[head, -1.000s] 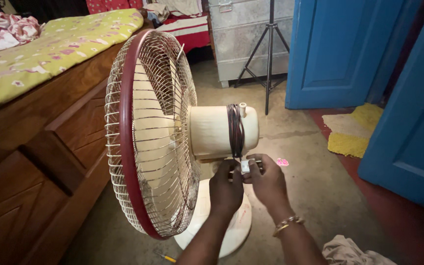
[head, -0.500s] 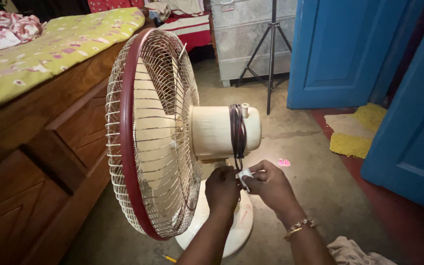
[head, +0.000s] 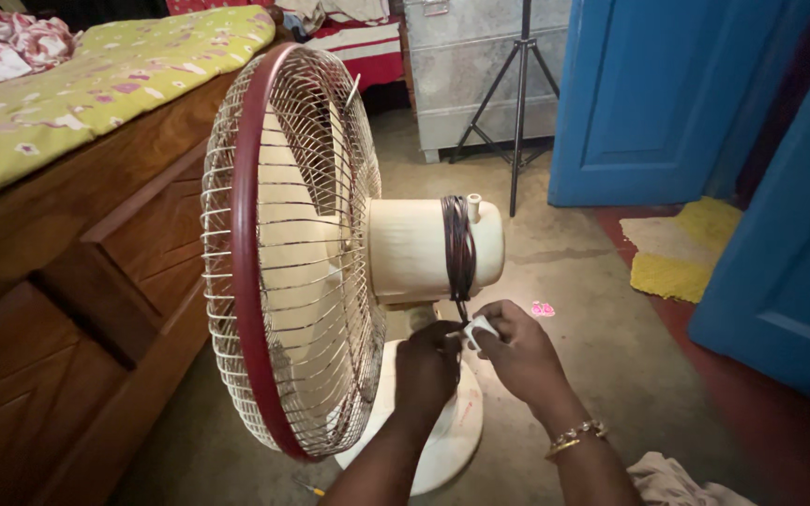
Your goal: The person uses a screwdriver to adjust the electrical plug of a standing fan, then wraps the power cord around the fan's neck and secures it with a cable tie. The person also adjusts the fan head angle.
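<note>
A cream table fan (head: 414,248) with a wire cage and dark red rim (head: 246,244) stands on a round white base (head: 452,440) on the floor. A dark cord (head: 458,248) is wound around the motor housing. Under the housing, my left hand (head: 427,365) and my right hand (head: 517,351) meet at the cord's end. The right hand pinches a small white plug (head: 480,328); the left fingers are closed on the cord beside it. A gold bracelet sits on my right wrist.
A wooden bed frame (head: 67,281) with a yellow-green cover is close on the left. A black tripod (head: 517,94) and a grey metal trunk (head: 461,66) stand behind. Blue doors (head: 649,103) are at right, with a yellow mat (head: 677,253). A cloth (head: 677,483) lies nearby.
Both hands have shifted slightly lower and right under the motor housing, still working the cord end. The fan has not moved.
</note>
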